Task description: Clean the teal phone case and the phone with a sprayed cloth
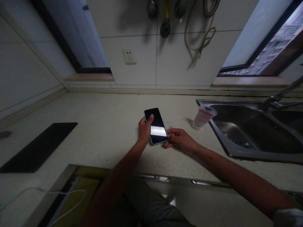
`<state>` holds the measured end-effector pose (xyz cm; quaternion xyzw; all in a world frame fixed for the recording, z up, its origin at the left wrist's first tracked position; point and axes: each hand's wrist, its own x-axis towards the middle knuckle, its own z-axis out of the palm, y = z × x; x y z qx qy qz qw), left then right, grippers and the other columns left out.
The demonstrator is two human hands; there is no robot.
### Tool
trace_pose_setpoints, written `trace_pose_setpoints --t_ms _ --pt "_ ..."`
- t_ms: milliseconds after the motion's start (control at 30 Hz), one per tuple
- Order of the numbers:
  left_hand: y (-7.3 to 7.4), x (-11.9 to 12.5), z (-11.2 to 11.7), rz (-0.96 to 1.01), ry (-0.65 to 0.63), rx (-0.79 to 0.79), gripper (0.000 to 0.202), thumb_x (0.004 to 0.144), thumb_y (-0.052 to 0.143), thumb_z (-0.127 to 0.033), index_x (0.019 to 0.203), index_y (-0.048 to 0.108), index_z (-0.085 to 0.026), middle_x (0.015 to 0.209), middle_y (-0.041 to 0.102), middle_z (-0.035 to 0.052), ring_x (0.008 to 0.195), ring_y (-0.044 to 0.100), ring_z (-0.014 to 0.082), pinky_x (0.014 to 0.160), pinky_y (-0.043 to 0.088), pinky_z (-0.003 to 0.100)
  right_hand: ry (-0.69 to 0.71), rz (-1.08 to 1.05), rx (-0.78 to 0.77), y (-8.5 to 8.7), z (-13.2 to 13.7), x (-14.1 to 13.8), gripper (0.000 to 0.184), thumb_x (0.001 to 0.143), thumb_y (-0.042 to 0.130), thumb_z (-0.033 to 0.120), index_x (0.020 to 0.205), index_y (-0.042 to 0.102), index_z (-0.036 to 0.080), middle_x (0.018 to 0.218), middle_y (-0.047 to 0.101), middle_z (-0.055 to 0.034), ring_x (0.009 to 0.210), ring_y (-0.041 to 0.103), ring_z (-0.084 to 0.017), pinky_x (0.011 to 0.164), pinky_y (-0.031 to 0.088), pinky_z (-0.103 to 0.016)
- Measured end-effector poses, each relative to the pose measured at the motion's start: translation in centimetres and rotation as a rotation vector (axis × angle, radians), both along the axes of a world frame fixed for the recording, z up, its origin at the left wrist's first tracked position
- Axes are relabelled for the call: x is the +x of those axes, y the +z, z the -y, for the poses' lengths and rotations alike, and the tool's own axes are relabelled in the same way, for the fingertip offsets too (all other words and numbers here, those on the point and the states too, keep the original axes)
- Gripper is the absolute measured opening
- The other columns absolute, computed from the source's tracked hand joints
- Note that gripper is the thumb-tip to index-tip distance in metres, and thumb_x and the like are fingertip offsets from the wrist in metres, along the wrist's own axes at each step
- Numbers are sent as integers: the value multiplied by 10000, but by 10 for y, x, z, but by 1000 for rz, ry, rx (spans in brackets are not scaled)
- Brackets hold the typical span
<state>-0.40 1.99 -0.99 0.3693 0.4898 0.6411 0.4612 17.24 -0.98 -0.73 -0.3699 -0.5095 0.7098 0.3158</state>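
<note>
A smartphone (156, 123) with a dark screen and a light-coloured edge is held above the pale countertop (113, 126). A bright band of light reflects across its screen. My left hand (145, 128) grips it from the left side, thumb lying over the screen and fingers behind. At the phone's lower right edge is my right hand (176, 138), its fingers curled with the fingertips at the phone's corner. Whether those fingertips pinch anything small is hidden. To the right of that hand stands a clear plastic cup (203, 118) with red print.
A steel sink (236, 126) with a faucet (274, 101) is set into the counter at right. A black flat panel (40, 148) lies at left. A white cable (71, 191) hangs at lower left. A wall socket (129, 57) and a coiled hose (201, 47) are on the wall behind.
</note>
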Motion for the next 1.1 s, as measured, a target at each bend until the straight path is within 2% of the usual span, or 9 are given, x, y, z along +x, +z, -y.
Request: trace_pose_setpoints --t_ms 100,267,400,567,733,900,1100 --pt "-1 1 0 3 -15 -33 494 725 703 -640 675 475 -205 594 442 -38 506 427 93 477 350 240 19 15 -6 -2 3 -3 306 719 779 344 898 624 149 720 746 -54 658 733 -154 659 609 -257" --pt "-4 2 -1 48 -66 -73 507 721 688 -666 688 498 -197 603 464 -30 517 436 99 477 358 245 13 34 20 -1 6 -6 313 703 775 319 896 578 171 751 743 -37 679 739 -163 632 592 -258" --pt "-8 1 -3 64 -69 -100 524 707 693 -686 724 540 -185 633 505 -21 549 465 105 508 387 246 39 -1 42 -2 6 -7 300 684 781 294 869 579 171 745 724 -21 723 728 -156 719 595 -284" --pt "-13 3 -4 95 -45 -125 594 634 717 -739 741 571 -173 658 536 -7 576 493 120 525 405 255 -4 -73 10 -7 5 -7 340 648 832 287 841 571 184 630 609 73 611 654 -106 800 612 -344" --pt "-8 6 1 87 -14 -110 581 655 720 -732 720 577 -172 644 539 -4 569 489 119 521 399 253 -10 -72 -30 -9 4 -7 362 655 846 298 866 579 174 745 686 -4 756 734 -194 836 619 -405" --pt "0 8 4 93 -10 -98 544 668 727 -700 715 588 -176 629 535 -8 555 479 119 517 394 258 -38 -88 -41 -10 5 -7 329 665 834 250 844 569 173 732 675 4 719 736 -183 863 614 -415" --pt "0 8 4 155 -12 -105 521 651 760 -662 698 572 -178 630 529 -8 547 485 120 524 389 267 13 -116 -31 -7 5 -6 319 676 808 249 870 567 173 750 697 -5 773 745 -192 867 603 -412"
